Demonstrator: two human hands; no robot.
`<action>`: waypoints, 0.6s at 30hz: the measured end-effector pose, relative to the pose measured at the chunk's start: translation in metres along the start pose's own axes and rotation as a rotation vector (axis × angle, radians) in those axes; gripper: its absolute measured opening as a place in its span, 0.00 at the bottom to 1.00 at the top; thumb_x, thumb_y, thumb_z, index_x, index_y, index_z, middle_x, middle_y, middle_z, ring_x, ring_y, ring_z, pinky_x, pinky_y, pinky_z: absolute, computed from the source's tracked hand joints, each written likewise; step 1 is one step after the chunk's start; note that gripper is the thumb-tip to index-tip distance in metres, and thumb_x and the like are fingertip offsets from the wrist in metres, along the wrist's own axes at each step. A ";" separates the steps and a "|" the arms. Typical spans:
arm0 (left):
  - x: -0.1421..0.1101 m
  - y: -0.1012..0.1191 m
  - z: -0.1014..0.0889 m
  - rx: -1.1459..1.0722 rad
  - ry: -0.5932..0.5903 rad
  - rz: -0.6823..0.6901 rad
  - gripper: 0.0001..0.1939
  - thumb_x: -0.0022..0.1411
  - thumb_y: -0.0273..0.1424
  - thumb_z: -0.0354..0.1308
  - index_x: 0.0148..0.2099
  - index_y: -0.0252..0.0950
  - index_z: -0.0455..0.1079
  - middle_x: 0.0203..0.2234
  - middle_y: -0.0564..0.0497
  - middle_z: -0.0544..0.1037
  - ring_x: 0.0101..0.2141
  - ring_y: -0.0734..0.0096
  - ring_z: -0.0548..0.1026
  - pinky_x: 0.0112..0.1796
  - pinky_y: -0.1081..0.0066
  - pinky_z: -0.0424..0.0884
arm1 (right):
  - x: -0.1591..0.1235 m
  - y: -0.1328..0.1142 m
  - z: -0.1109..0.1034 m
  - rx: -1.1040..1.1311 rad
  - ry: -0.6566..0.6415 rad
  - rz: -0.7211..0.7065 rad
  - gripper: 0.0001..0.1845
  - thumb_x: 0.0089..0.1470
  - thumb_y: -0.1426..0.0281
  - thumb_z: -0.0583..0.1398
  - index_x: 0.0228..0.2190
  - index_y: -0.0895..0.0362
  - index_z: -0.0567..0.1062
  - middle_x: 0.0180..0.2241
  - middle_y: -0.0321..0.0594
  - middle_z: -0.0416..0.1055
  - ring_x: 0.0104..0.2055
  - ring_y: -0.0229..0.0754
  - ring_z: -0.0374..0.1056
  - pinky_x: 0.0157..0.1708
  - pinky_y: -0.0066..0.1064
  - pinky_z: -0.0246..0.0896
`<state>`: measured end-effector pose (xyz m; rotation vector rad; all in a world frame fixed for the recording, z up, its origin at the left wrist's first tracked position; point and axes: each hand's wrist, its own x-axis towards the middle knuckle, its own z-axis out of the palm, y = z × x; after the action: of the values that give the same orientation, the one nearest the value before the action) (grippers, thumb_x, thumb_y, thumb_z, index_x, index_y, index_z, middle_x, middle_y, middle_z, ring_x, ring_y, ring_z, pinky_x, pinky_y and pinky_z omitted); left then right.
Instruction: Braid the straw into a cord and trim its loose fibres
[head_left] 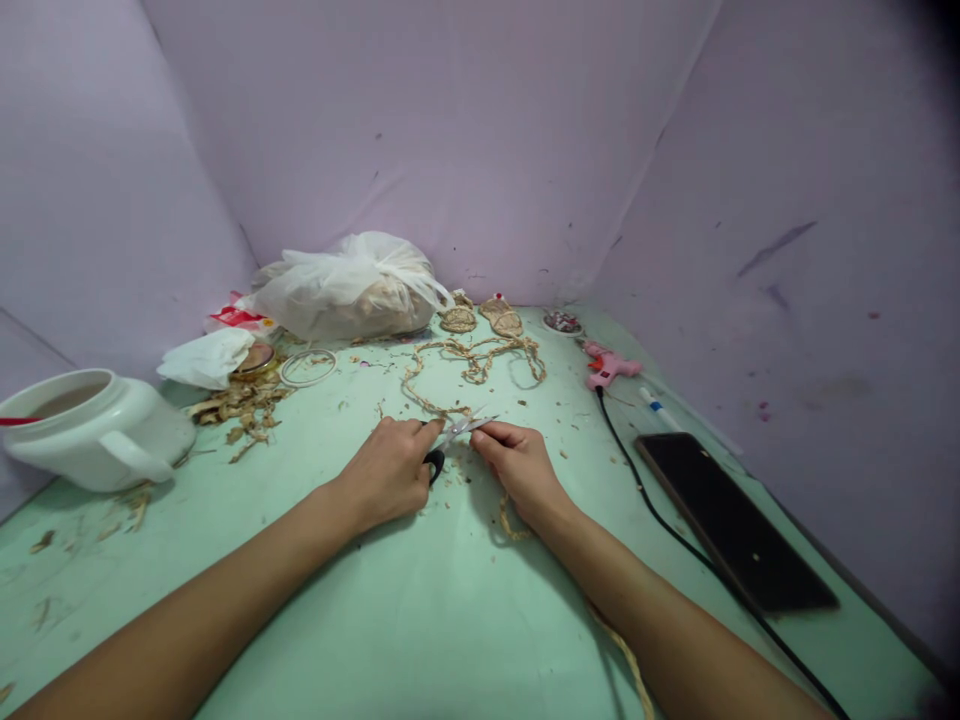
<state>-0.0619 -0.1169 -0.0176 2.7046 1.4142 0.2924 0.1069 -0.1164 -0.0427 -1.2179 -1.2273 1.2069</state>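
Note:
In the middle of the table, my left hand [391,468] is closed around the black handle of a pair of scissors [456,430]. The silver blades point right, toward my other hand, and appear slightly apart. My right hand [523,468] pinches a braided straw-coloured rope [514,522] close to the blade tips. One length of this rope hangs below my right hand and passes under the forearm. Beyond the scissors, more braided rope [477,362] lies in loose loops. Whether the blades touch the rope is too small to tell.
At left stand a white pot [90,430], dry scraps [244,408] and a ring [308,367]. Behind are a white plastic bag [360,290] and small woven soles [504,318]. On the right lie a pink glue gun [611,366], its black cord, a marker [660,408] and a dark tablet-like slab [735,520].

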 end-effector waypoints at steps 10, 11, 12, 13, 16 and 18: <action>0.002 -0.012 -0.004 -0.250 0.183 -0.223 0.13 0.52 0.26 0.46 0.40 0.39 0.66 0.24 0.54 0.72 0.26 0.72 0.68 0.28 0.74 0.60 | 0.000 -0.006 0.003 0.106 0.060 0.099 0.14 0.36 0.67 0.60 0.28 0.61 0.76 0.15 0.30 0.57 0.17 0.29 0.44 0.17 0.25 0.38; 0.002 -0.013 -0.003 -0.252 0.209 -0.243 0.13 0.52 0.26 0.47 0.41 0.39 0.66 0.24 0.54 0.72 0.25 0.73 0.68 0.28 0.75 0.60 | 0.000 -0.006 0.003 0.127 0.056 0.120 0.14 0.36 0.68 0.60 0.28 0.61 0.75 0.15 0.30 0.58 0.17 0.29 0.45 0.16 0.25 0.38; 0.003 -0.013 -0.002 -0.248 0.220 -0.249 0.13 0.52 0.27 0.47 0.41 0.39 0.66 0.24 0.54 0.72 0.25 0.73 0.67 0.28 0.74 0.60 | 0.000 -0.007 0.003 0.145 0.050 0.140 0.13 0.36 0.68 0.59 0.28 0.61 0.75 0.16 0.30 0.59 0.16 0.29 0.45 0.16 0.24 0.38; 0.003 -0.013 -0.001 -0.240 0.221 -0.246 0.13 0.52 0.28 0.48 0.41 0.39 0.66 0.24 0.54 0.72 0.25 0.72 0.68 0.28 0.74 0.60 | 0.000 -0.008 0.003 0.161 0.042 0.159 0.13 0.36 0.69 0.59 0.28 0.61 0.74 0.16 0.30 0.59 0.16 0.29 0.46 0.16 0.24 0.38; 0.002 -0.012 0.003 -0.181 0.202 -0.205 0.15 0.52 0.29 0.48 0.44 0.40 0.65 0.28 0.53 0.73 0.28 0.70 0.69 0.31 0.72 0.61 | 0.000 -0.011 0.002 0.206 0.008 0.187 0.12 0.36 0.72 0.56 0.28 0.61 0.72 0.15 0.30 0.57 0.16 0.29 0.46 0.14 0.23 0.36; 0.001 -0.011 0.004 -0.124 0.182 -0.158 0.18 0.52 0.30 0.48 0.46 0.39 0.64 0.30 0.51 0.73 0.31 0.68 0.69 0.35 0.70 0.61 | 0.001 -0.012 0.002 0.247 -0.019 0.198 0.12 0.35 0.74 0.54 0.28 0.60 0.71 0.14 0.28 0.53 0.15 0.28 0.43 0.14 0.23 0.33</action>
<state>-0.0688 -0.1095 -0.0231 2.5039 1.5875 0.6059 0.1047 -0.1158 -0.0311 -1.1641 -0.9536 1.4708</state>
